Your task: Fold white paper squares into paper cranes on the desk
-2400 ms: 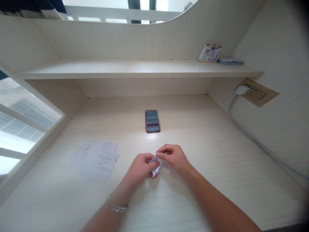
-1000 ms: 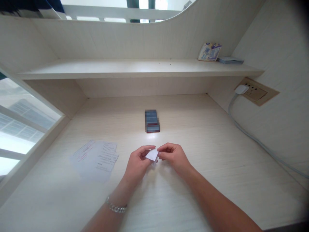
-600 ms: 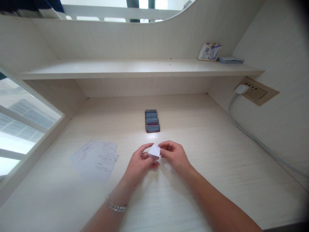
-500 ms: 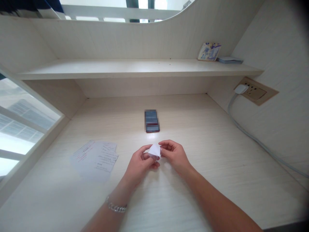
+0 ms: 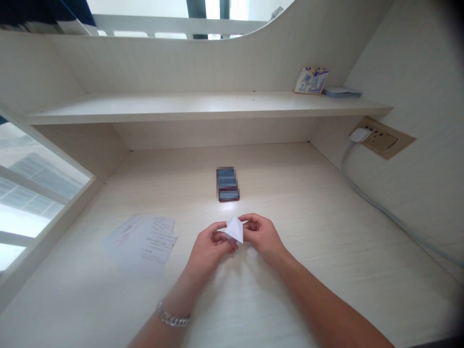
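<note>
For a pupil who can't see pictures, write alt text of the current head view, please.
A person's left hand and right hand hold a folded white paper over a pale desk. Marked sheets lie at left and a pixelated dark object beyond the hands; a cable runs from a wall socket at right.

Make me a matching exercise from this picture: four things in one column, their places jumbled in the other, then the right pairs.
Column one
1. folded white paper
2. silver chain bracelet
3. sheets with red and dark text
4. white plug

Column two
A. lying on the desk, to the left of both hands
B. held between the left hand and the right hand
C. in the socket plate on the right wall
D. around the left wrist

Pairs: 1-B, 2-D, 3-A, 4-C
</note>
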`<action>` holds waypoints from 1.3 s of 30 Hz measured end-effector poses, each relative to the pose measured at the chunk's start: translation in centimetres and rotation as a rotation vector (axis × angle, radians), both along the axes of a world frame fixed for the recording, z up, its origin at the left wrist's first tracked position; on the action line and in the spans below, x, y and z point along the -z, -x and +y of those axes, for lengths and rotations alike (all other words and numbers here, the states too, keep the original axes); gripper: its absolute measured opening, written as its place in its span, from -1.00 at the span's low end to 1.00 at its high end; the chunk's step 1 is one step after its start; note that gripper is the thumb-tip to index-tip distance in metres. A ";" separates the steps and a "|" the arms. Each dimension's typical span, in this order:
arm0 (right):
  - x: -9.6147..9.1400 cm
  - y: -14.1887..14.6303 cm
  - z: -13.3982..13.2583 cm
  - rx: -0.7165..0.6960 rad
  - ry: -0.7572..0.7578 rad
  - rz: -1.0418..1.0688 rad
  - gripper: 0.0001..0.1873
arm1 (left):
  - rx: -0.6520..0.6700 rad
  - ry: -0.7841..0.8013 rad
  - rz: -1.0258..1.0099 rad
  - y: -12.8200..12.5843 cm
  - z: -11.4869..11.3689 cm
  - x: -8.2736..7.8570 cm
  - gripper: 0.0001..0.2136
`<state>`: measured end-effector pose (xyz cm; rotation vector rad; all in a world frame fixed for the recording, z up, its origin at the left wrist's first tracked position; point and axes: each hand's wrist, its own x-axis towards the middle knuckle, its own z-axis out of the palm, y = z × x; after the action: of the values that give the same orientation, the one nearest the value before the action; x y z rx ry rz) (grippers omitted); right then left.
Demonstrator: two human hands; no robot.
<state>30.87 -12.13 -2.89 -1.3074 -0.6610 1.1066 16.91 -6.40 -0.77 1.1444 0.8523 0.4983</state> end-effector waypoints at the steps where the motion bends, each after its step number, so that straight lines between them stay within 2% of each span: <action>1: -0.1 0.0 0.0 0.001 0.002 0.004 -0.72 | 0.002 0.004 -0.006 0.0 0.0 0.0 -0.58; 5: -0.3 -0.2 0.0 0.044 0.009 -0.001 -0.74 | 0.011 0.032 -0.025 0.1 0.1 0.3 -0.57; 9: -0.6 -0.1 0.1 0.082 0.018 -0.002 -0.74 | 0.027 -0.013 -0.016 0.0 0.0 0.5 -0.59; 18: -0.6 0.5 0.1 0.117 0.000 0.005 -0.76 | -0.017 -0.373 0.080 0.1 -0.7 0.6 -0.69; 21: -0.5 0.5 0.2 0.124 0.014 0.020 -0.76 | -0.015 -0.415 0.089 0.1 -0.8 0.6 -0.70; 24: -0.5 0.5 0.2 0.124 0.017 0.037 -0.76 | -0.020 -0.360 0.041 0.0 -0.7 0.8 -0.70; 32: -0.3 0.5 0.0 0.121 -0.011 0.051 -0.73 | -0.038 -0.066 -0.070 -0.1 -0.3 0.8 -0.63; 39: -0.4 0.4 0.0 0.111 -0.016 0.028 -0.75 | -0.042 -0.028 -0.062 -0.1 -0.3 1.1 -0.67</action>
<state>30.43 -12.09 -2.52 -1.2975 -0.5688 1.0259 17.03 -6.69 -1.83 1.1325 0.8188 0.5790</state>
